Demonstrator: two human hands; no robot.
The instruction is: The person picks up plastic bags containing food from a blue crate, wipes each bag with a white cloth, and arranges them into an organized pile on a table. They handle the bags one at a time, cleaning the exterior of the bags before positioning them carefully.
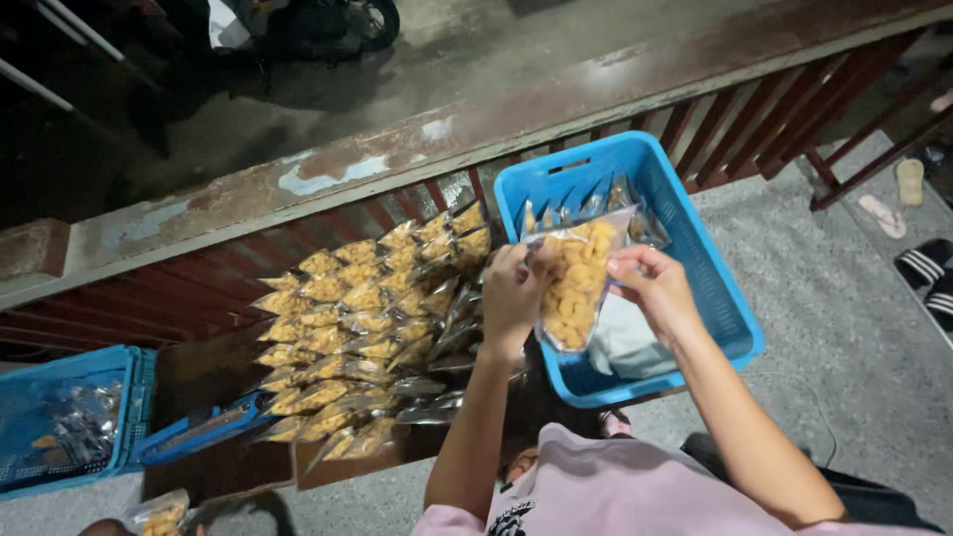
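Both of my hands hold one clear plastic bag of yellow fried snack pieces (pixel 579 283) up over the inner edge of a blue plastic basket (pixel 725 298). My left hand (pixel 512 293) pinches the bag's top left corner. My right hand (pixel 650 288) grips its right edge. Inside the basket stand more clear bags (pixel 635 213) and a white cloth or bag (pixel 625 342). To the left lies a pile of several filled snack bags (pixel 362 328), laid in overlapping rows on a low dark wooden surface.
A red-brown wooden railing (pixel 467 139) runs across behind the pile. A blue heat sealer (pixel 199 429) lies left of the pile, beside another blue basket (pixel 60 417). Sandals (pixel 893 199) lie on the grey floor at right. A dark wet yard shows below the railing.
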